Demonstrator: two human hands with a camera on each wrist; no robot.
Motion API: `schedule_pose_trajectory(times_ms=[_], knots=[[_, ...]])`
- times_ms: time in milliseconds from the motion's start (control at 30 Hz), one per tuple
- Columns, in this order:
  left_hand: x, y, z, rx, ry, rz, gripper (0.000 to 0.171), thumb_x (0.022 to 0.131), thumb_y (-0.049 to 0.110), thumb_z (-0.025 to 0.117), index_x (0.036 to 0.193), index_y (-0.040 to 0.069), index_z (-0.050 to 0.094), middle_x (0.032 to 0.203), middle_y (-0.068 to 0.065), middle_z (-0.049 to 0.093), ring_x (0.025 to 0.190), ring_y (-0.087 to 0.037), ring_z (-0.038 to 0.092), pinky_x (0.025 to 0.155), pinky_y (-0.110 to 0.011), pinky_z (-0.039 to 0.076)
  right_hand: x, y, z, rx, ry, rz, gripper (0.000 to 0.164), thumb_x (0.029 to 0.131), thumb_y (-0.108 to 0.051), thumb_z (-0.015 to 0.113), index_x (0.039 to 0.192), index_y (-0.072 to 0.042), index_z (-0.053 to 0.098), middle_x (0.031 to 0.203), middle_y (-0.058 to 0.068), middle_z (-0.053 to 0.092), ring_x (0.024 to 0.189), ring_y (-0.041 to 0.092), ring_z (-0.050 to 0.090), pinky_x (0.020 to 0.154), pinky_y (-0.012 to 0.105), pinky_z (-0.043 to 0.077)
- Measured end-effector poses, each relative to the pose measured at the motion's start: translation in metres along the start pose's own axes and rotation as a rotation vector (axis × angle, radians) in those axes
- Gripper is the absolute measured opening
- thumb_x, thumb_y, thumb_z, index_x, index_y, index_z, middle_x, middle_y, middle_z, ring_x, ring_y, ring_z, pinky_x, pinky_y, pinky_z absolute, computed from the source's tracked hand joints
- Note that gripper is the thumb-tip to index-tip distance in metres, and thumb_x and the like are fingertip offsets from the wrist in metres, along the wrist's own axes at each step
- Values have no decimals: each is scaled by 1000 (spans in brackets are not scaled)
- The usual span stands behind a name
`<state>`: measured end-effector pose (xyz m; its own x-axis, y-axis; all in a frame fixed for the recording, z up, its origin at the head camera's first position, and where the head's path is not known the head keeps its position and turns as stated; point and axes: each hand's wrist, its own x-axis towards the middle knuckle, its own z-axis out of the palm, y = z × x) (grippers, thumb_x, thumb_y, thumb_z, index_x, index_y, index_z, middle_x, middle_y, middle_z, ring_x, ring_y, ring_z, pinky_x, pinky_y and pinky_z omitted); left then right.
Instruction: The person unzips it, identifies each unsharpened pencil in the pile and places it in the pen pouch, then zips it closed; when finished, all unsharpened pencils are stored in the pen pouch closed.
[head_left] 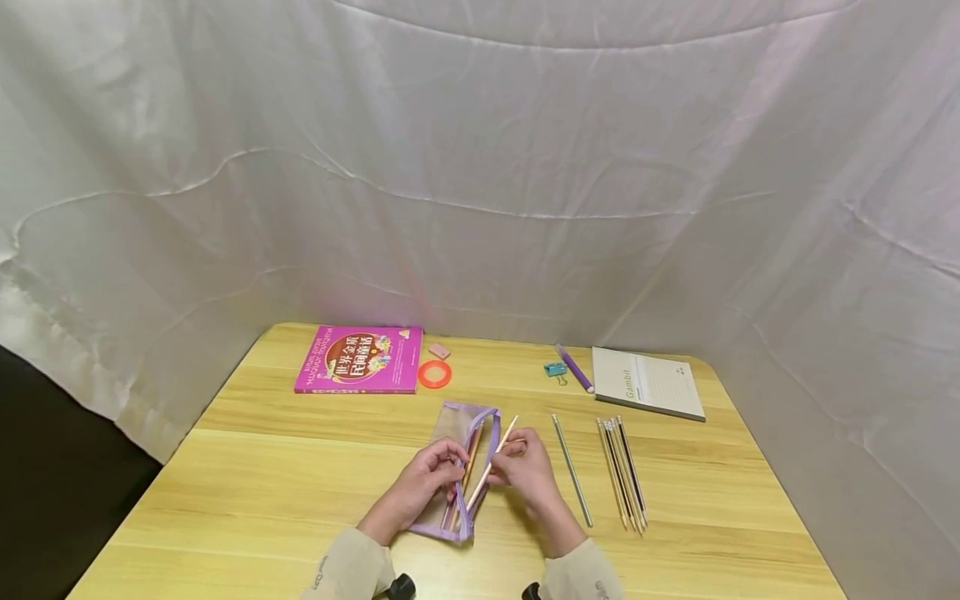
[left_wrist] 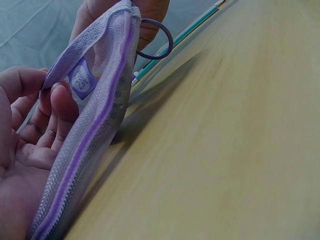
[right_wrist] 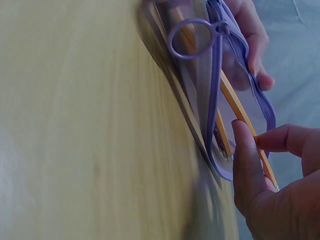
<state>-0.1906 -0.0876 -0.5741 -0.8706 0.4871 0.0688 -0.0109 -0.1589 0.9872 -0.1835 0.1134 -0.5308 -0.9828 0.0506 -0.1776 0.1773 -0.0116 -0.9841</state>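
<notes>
A mesh pencil pouch [head_left: 457, 410] with purple edging lies unzipped between the hands. My left hand [head_left: 427, 477] pinches one edge of its opening, thumb and forefinger on the purple trim [left_wrist: 65, 65]. In my right hand [head_left: 529, 468], thumb and forefinger pinch an orange pencil [right_wrist: 234, 98], which slants partly into the pouch. Other pencils [head_left: 472, 457] lie inside, seen through the opening. A round purple zip pull [right_wrist: 172, 42] hangs at one end of the zip.
To the right lie a teal pencil [head_left: 573, 472] and a row of several pencils [head_left: 615, 471]. Along the back are a pink book [head_left: 397, 367], an eraser [head_left: 439, 351], an orange-red ring [head_left: 435, 385], a teal binder clip [head_left: 555, 369], a purple pen [head_left: 576, 369] and a notebook [head_left: 667, 383].
</notes>
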Motion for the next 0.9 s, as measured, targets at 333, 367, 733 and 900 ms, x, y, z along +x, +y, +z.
schedule_pose_trajectory(times_ms=[333,367,733,900], knots=[[1,-1,0,-2,-12,-2,28,97,3,61,118,-13,52,88,3,57,65,-5,54,58,-17,49,-4,5,9,-14,-59,32,44,84,16,62,123,10,43,89,8,55,62,18,65,66,38,66],[1,-1,0,1,-13,-3,27,97,4,61,117,-12,52,88,3,57,65,-5,54,58,-17,49,-4,6,9,-19,-65,30,44,84,16,62,123,10,44,89,9,56,62,18,66,66,39,66],[-2,1,2,8,-24,-9,27,96,5,62,117,-9,54,90,1,57,64,-6,53,57,-18,49,-3,9,14,-63,-101,48,40,87,13,65,122,13,47,91,14,59,64,19,68,66,37,66],[0,1,1,6,-28,1,25,97,4,60,117,-9,54,89,2,57,63,-6,53,57,-18,49,-2,6,16,-94,-98,46,37,86,13,66,119,13,51,90,13,59,63,17,67,65,35,65]])
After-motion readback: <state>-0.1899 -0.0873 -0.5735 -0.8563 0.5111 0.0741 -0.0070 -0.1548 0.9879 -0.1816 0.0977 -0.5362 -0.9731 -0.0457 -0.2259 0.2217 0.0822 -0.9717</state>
